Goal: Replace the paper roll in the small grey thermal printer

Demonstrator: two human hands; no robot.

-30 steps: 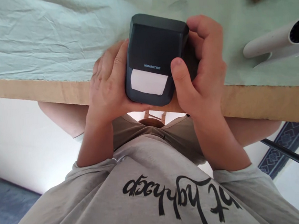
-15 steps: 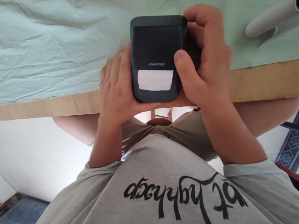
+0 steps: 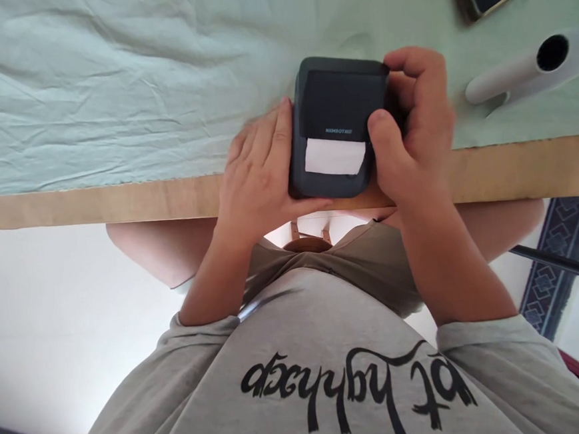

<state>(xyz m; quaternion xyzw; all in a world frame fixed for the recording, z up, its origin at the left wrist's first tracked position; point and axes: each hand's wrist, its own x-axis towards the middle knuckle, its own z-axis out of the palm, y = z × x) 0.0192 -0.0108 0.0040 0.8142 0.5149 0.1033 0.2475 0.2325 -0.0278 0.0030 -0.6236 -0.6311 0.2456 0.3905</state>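
While our left hand (image 3: 260, 172) cups one side and our right hand (image 3: 416, 133) curls closed round the other, we steady the label printer (image 3: 340, 126) (white label showing) above the worktop (image 3: 118, 202) edge.

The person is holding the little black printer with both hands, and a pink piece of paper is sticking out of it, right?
Not quite. The head view shows the paper coming out of the black printer is white, not pink. The rest is right: the left hand and the right hand both hold the printer, above the table edge.
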